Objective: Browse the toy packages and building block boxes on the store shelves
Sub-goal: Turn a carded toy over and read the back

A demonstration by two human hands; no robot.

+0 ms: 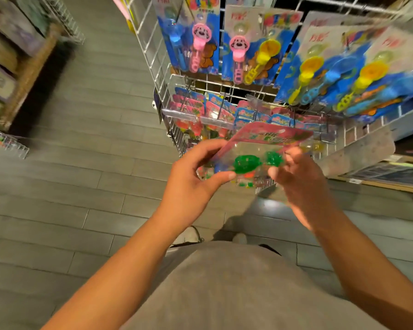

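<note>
My left hand (196, 177) and right hand (296, 177) each pinch one side of a pink toy package (260, 148), tilting its clear front toward me so I can look it over. I hold it just in front of the wire rack (153, 55), where matching packages (196, 108) hang on hooks.

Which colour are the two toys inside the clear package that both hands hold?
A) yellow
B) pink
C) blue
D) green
D: the left hand and the right hand hold the blister package, and two green toys show through its clear front.
</note>
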